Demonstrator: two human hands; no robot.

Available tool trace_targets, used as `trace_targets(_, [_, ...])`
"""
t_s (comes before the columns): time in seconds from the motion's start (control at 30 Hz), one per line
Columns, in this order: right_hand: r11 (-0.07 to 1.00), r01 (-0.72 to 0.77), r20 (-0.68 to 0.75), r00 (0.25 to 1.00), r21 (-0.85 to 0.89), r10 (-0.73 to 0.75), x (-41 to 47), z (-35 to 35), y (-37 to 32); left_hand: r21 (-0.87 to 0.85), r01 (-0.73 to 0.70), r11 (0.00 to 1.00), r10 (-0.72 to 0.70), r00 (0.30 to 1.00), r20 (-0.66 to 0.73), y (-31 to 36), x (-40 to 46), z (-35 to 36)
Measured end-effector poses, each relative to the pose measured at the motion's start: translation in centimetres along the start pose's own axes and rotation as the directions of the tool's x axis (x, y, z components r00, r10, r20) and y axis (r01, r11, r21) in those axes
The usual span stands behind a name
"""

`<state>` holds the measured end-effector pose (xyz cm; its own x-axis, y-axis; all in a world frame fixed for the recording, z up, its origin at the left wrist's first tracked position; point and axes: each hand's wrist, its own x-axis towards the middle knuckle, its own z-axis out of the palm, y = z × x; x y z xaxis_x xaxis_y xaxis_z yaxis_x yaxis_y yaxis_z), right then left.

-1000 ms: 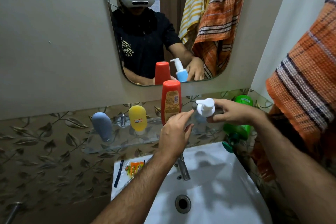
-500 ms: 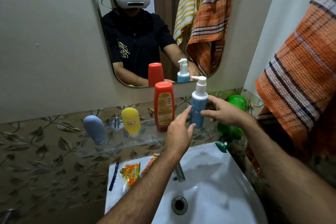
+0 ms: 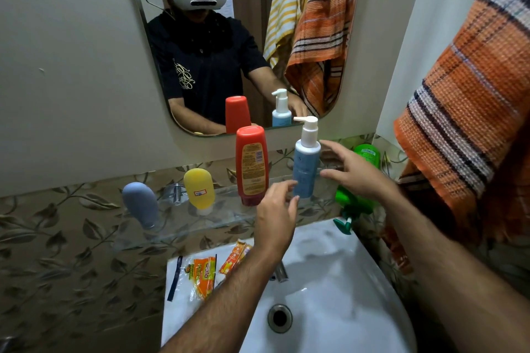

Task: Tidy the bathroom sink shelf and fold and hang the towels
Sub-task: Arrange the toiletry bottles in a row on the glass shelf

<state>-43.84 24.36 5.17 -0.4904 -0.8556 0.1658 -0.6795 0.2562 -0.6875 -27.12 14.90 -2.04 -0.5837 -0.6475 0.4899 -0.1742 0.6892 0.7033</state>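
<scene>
A blue pump bottle [image 3: 306,165] with a white head stands upright on the glass shelf [image 3: 200,222], just right of a red bottle [image 3: 251,165]. My left hand [image 3: 275,210] is at the blue bottle's lower left, fingertips at or barely off its base. My right hand [image 3: 354,173] hovers at its right side with fingers spread and not wrapped around it. Further left on the shelf stand a yellow tube [image 3: 199,190] and a grey-blue tube [image 3: 140,205]. A green pump bottle [image 3: 360,199] sits tipped behind my right hand. An orange striped towel [image 3: 473,123] hangs at the right.
The white sink [image 3: 338,289] lies below the shelf, with its tap [image 3: 281,271] under my left wrist. Orange sachets [image 3: 203,272] lie on the sink's left rim. The mirror [image 3: 246,37] above shows a yellow striped towel and the orange one.
The blue pump bottle went from tipped toward me to upright beside the red bottle. My right hand has opened off it and my left fingers have loosened at its base.
</scene>
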Motion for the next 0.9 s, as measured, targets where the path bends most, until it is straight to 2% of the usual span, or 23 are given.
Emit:
trace_targets(0.07, [0.987,0.025,-0.149,0.988,-0.156,-0.049,-0.8,-0.9,0.8,0.012,-0.110,0.994,0.109,0.992,0.063,-0.2,-0.7,0.4])
trace_targets(0.13, [0.944,-0.008,-0.203,0.977,-0.331,-0.063,-1.5,-2.0,2.3,0.013,-0.232,0.973,0.227,0.960,0.161,0.1,-0.9,1.1])
trace_targets(0.27, [0.848,-0.033,-0.081,0.997,-0.529,-0.012,-2.9,-2.4,5.9,0.049,-0.368,0.928,0.340,0.896,0.284,1.2,0.5,2.8])
trace_targets(0.43, [0.783,-0.071,-0.030,0.997,-0.618,0.066,-4.8,-1.5,8.0,0.111,-0.389,0.914,0.319,0.861,0.395,2.2,2.0,4.6])
trace_targets(0.53, [0.788,-0.051,-0.050,0.998,-0.613,0.026,-5.2,-0.9,9.2,0.123,-0.351,0.928,0.266,0.857,0.441,2.0,1.8,5.2])
trace_targets(0.67, [0.830,0.045,-0.050,0.995,-0.556,-0.087,-5.6,-0.9,10.0,0.052,-0.307,0.950,0.265,0.886,0.379,2.0,1.7,5.2])
trace_targets(0.8, [0.887,0.161,-0.037,0.980,-0.432,-0.196,-6.0,-2.1,8.6,-0.094,-0.171,0.981,0.191,0.939,0.285,2.1,1.0,4.8])
trace_targets(0.9, [0.904,0.230,-0.062,0.961,-0.360,-0.269,-6.0,-3.2,7.1,-0.243,-0.064,0.968,0.119,0.969,0.216,2.0,0.7,4.9])
